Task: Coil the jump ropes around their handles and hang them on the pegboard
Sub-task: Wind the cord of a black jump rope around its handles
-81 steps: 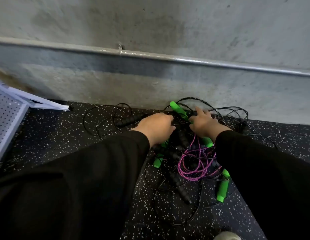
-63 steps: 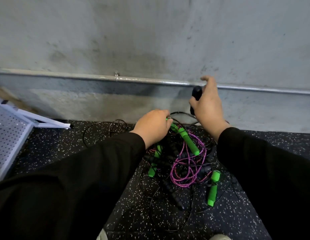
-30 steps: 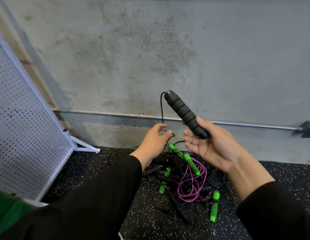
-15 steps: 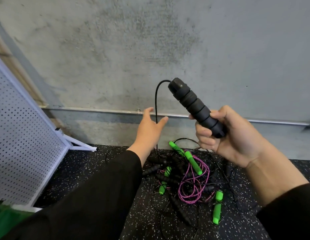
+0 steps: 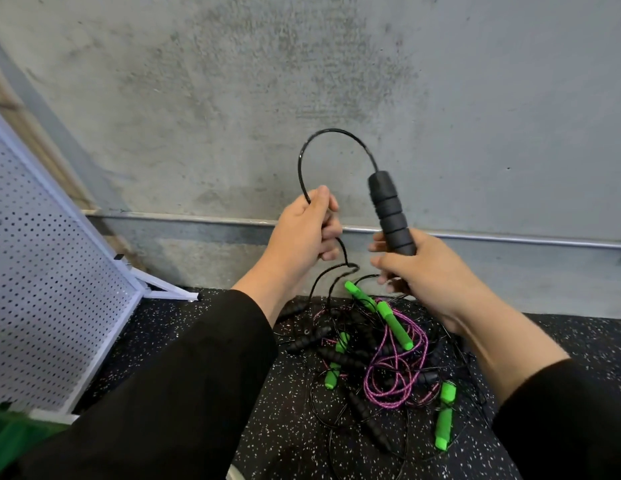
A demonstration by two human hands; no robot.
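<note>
Left hand has now caught the cord: coiling can begin.

White pegboard leans at left; left hand, open-fingered a moment ago, now curls round the black cord arching to the black foam handle clamped upright in the right hand, above the tangled rope pile.

Pegboard: cut off by the frame's left edge at 9 o'clock; upper portion and far side not visible. Black handle: lower end concealed inside the right hand. Black cord: a short run hidden within the left hand. Rope pile at 5 o'clock: individual cords too thin and overlapped to trace; its left margin is covered by the left sleeve. Both sleeves run out of frame at the bottom edge.
</note>
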